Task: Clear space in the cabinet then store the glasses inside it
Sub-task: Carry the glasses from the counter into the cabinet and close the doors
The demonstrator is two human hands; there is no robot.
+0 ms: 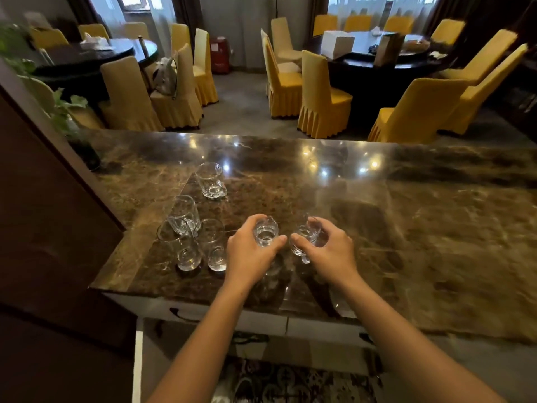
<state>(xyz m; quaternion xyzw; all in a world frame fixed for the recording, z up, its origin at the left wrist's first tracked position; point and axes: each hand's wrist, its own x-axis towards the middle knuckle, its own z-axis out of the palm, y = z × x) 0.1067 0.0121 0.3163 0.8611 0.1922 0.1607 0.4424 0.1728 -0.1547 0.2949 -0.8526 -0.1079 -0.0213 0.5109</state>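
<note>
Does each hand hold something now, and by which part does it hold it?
Yes. The left hand grips a small glass around its side wall. The right hand grips a handled glass around its body, not by the handle.

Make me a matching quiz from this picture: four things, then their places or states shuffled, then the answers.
1. left hand
2. right hand
3. lone clear glass cup
4. group of clear glasses

A. alone, farthest back on the brown marble counter
B. grips a small clear handled glass
C. bunched near the counter's left edge
D. grips a small clear glass beside the group

Pairs: 1-D, 2-B, 3-A, 4-C
</note>
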